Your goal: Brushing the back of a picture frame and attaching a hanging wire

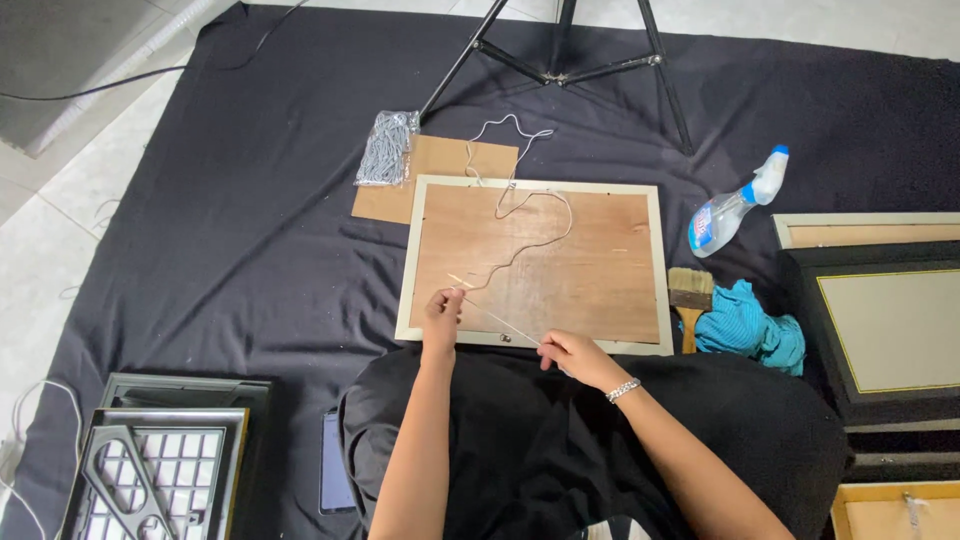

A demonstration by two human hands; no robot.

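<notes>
Your left hand (pixel 443 310) is on the near-left part of the picture frame (pixel 533 264), which lies face down with its brown backing board up, on the black cloth (pixel 250 240) spread over the floor. Left grip is closed, pinching the white string (pixel 520 250) near the frame's lower-left edge.

Your right hand (pixel 572 355) sits at the frame's near edge, just off the bottom rail, fingers curled shut on the same string. A bracelet (pixel 622 390) is on that wrist. The string runs taut between both hands, in a straight diagonal line. Past the left hand it goes slack, snakes up across the backing board and loops off the far edge onto a cardboard sheet (pixel 440 170).

Around it:
- clear bag of metal hardware (pixel 388 148), resting partly on the cardboard, just beyond the frame's far-left corner
- spray bottle (pixel 735 205) lying on its side, right of the frame
- paintbrush (pixel 690 300) just beside the frame's right rail, touching a teal rag (pixel 750 325)
- more frames (pixel 880 310) stacked at far right
- tripod legs (pixel 560 60) at top
- dark grid-patterned frames (pixel 160 460) at bottom left, phone (pixel 335 470) next to your knee
</notes>
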